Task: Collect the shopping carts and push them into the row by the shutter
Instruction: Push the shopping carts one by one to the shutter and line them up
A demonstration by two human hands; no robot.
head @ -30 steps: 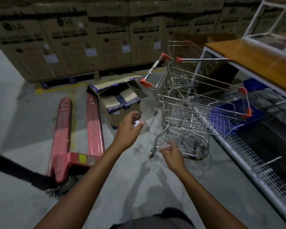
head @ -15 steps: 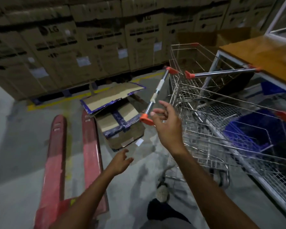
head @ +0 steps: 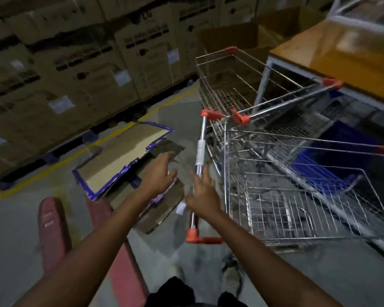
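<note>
Two wire shopping carts with orange corner caps stand at centre right. The near cart [head: 297,196] has its chrome handle [head: 199,156] running away from me. My right hand [head: 203,194] lies over the lower part of that handle with its fingers stretched out, not curled round it. My left hand [head: 161,175] hovers just left of the handle, fingers spread, holding nothing. The second cart [head: 228,85] stands behind the first, its handle [head: 286,100] slanting toward the right.
A red pallet jack [head: 53,229] lies on the floor at lower left. Flattened cardboard [head: 120,156] sits ahead of it. Stacked cardboard boxes [head: 75,63] wall off the back. A wooden-topped rack [head: 341,47] with a blue crate [head: 333,165] under it borders the right side.
I have come closer to the near cart. My right hand has slid down from the handle's orange end cap onto the bar. My left hand has risen toward the handle.
</note>
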